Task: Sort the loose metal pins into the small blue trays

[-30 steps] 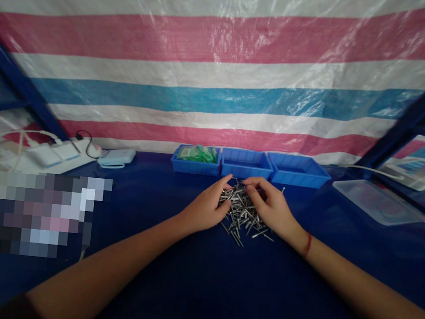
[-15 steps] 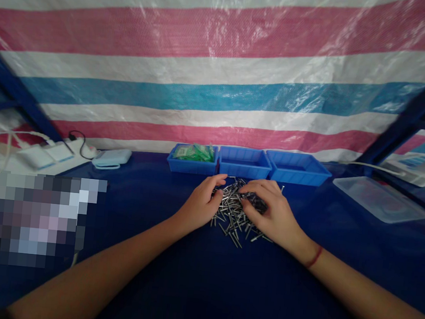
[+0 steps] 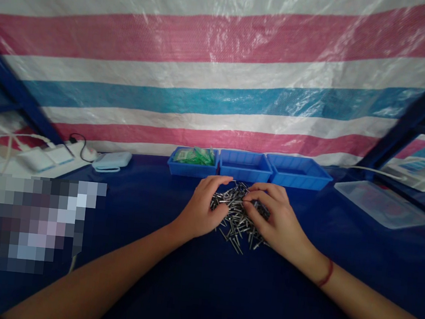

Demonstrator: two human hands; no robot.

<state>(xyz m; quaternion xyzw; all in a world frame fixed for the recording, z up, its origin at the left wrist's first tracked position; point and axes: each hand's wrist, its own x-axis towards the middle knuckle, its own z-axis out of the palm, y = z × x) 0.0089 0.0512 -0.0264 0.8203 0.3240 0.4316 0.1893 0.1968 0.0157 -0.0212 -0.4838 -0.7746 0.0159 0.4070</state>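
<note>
A loose heap of silvery metal rivets (image 3: 234, 224) lies on the dark blue table, between and partly beneath my hands. My right hand (image 3: 278, 216) has thumb and index finger pinched together over the heap, and a thin rivet (image 3: 234, 201) sticks out leftward from their tips. On the heap's left side, my left hand (image 3: 205, 209) is curved, its thumb well apart from its fingers, with nothing held in it. Both hands hide some of the rivets.
Behind the heap stand three blue bins; the left bin (image 3: 192, 170) contains green plastic packets. A translucent lid (image 3: 381, 203) lies at right. At left are a power strip (image 3: 47, 161) with plugs and a pale blue device (image 3: 112, 161). A striped sheet (image 3: 220, 80) hangs behind.
My right thumb and index finger have closed on a rivet and lifted it clear of the heap. My left hand has shifted slightly, its thumb and fingers opening wider.
</note>
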